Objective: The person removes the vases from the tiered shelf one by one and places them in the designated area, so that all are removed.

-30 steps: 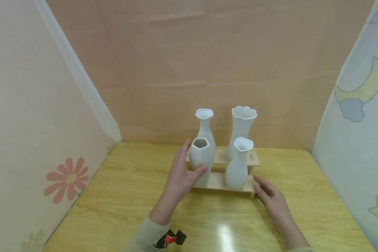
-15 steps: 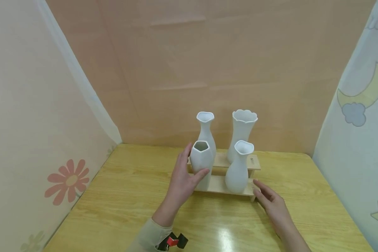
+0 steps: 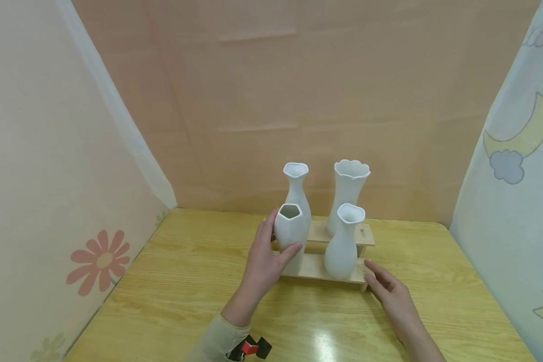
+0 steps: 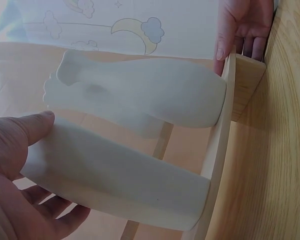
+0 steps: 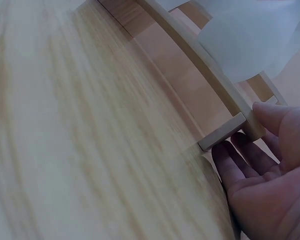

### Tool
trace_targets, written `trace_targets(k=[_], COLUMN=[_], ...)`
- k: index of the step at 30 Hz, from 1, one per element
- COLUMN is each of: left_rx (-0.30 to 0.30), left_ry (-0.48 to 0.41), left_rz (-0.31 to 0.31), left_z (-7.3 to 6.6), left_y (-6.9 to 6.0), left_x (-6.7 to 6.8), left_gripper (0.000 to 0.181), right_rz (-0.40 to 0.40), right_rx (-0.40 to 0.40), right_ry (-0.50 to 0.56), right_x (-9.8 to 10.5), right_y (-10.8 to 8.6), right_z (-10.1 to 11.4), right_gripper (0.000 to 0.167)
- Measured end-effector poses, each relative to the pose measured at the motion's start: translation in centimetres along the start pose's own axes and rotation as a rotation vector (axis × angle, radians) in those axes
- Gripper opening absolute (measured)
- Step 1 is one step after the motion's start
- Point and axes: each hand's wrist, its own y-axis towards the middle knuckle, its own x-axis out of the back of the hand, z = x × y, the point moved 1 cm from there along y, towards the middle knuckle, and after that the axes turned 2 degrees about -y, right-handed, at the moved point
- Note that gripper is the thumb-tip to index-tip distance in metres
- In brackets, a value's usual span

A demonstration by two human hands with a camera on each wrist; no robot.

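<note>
My left hand [image 3: 260, 266] curls round a white vase [image 3: 290, 235] with a five-sided mouth, thumb on its near side. This vase stands upright at the left of the lower step of a wooden stand [image 3: 314, 265]. In the left wrist view its base [image 4: 185, 200] meets the step. My right hand [image 3: 397, 301] holds the stand's right end; the right wrist view shows the thumb near the step's end and fingers [image 5: 230, 165] by the leg. Close to it, a narrow-necked vase [image 3: 341, 254] stands on the same step.
On the upper step behind stand a slender-necked vase [image 3: 297, 193] at left and a scallop-rimmed vase [image 3: 347, 193] at right. The stand rests on a wooden table [image 3: 185, 261], with a peach cloth [image 3: 271, 100] behind and patterned sheets at both sides.
The head view has shifted a little, so the stand and vases appear slightly lower in it. Both hands keep their places at the vase and the stand.
</note>
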Motion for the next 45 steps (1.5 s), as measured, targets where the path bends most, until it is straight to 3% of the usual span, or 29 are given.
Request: trace_targets(k=[18, 34, 45], left_rx=[-0.032, -0.004, -0.009], left_ry=[-0.018, 0.034, 0.101], left_rz=[-0.037, -0.081, -0.164], left_z=[-0.2, -1.5, -2.1], left_y=[-0.1, 0.3, 0.3], left_x=[0.8, 4.7, 7.0], left_gripper=[0.086, 0.084, 0.083], right_rz=[0.008, 0.003, 0.003], right_rx=[0.025, -0.010, 0.008], right_ry=[0.019, 0.004, 0.001], right_x=[-0.2, 0.0, -0.1], right_y=[-0.2, -0.3, -0.3], right_z=[0.4, 0.3, 0.5], right_gripper=[0.076, 0.076, 0.077])
